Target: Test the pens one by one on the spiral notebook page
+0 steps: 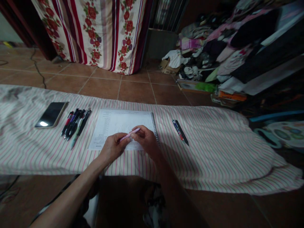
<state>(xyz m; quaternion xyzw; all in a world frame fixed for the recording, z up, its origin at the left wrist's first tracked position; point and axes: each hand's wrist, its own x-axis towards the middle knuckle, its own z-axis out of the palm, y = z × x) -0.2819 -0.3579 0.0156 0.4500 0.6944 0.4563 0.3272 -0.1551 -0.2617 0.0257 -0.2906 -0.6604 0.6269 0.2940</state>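
Observation:
A slim pink pen (129, 134) is held between my two hands, just above the near part of a spiral notebook (128, 119). My left hand (114, 144) is closed on the pen's left end, thumb and fingers pinching it. On the pen's right part, my right hand (146, 139) is closed with bent fingers. The notebook lies flat, its coil on the right and printed text down the left of the page. Several pens (75, 123) lie bunched to its left, and a dark pen (182, 133) rests beside a patterned pen (178, 129) to its right.
A smartphone (51, 114) lies at the left on the striped cloth (213, 142) covering the low table. Beyond it are a tiled floor (135, 87) and a floral curtain (104, 34). A heap of clothes (223, 47) fills the back right, near a cardboard box (168, 67).

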